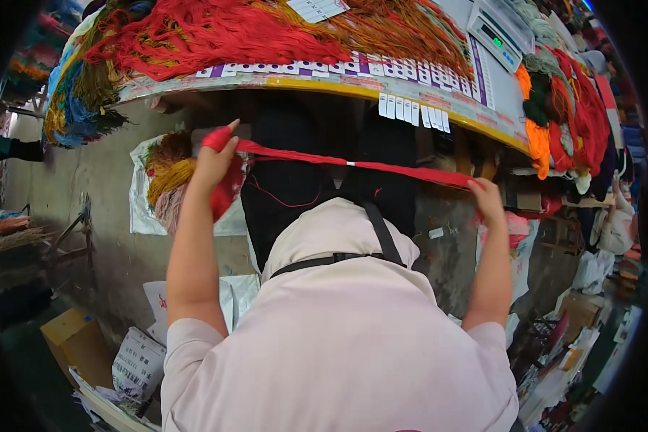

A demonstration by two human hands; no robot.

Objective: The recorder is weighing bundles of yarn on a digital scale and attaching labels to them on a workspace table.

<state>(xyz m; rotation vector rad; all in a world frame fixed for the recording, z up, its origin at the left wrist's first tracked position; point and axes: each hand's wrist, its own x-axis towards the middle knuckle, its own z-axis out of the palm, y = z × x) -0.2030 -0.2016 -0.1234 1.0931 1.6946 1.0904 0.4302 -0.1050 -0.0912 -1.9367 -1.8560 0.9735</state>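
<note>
A skein of red yarn [410, 173] is stretched between my two hands above my lap, with a small white band around its middle. My left hand [218, 155] has the yarn's left end looped around its fingers, index finger pointing outward. At the other end, my right hand [488, 196] grips the skein with closed fingers, slightly lower than the left. One loose red thread hangs over my dark trousers [281, 230]. Below and beside my left forearm, more red yarn hangs close to a bundle of brown, mustard and pink yarn [171, 173].
Ahead, a table edge [324, 85] carries heaped red yarn [216, 36], rows of labels and a digital scale [495, 34]. White tags [403, 109] hang from its edge. Orange and green skeins drape at the right. A cardboard box [75, 342] stands at the lower left.
</note>
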